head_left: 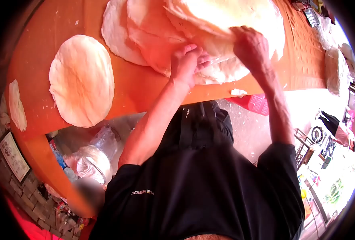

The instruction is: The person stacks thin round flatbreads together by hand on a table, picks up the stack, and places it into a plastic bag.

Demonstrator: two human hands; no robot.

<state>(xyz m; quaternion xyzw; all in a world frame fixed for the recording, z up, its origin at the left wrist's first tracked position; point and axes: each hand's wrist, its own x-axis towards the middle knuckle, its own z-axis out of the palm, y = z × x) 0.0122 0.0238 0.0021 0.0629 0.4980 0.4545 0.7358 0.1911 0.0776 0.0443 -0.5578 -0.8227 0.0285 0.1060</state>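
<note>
Large, thin, pale flatbreads (209,16) lie overlapping in a pile at the far side of the orange-covered table. My right hand (249,46) is closed on the edge of an upper flatbread, which is partly raised and folds toward me. Close by on the left, my left hand (188,62) has its fingers curled in at the near edge of the pile, gripping flatbread there; its fingertips are partly hidden. A single round flatbread (81,80) lies flat, apart from the pile, to the left of my hands.
A narrow bread strip (16,105) lies at the table's left edge. A small white scrap (238,92) sits at the front edge, above a red plastic basket (258,104). Plastic-wrapped bundles (91,164) are below left. Clear bags (335,68) lie at the right end.
</note>
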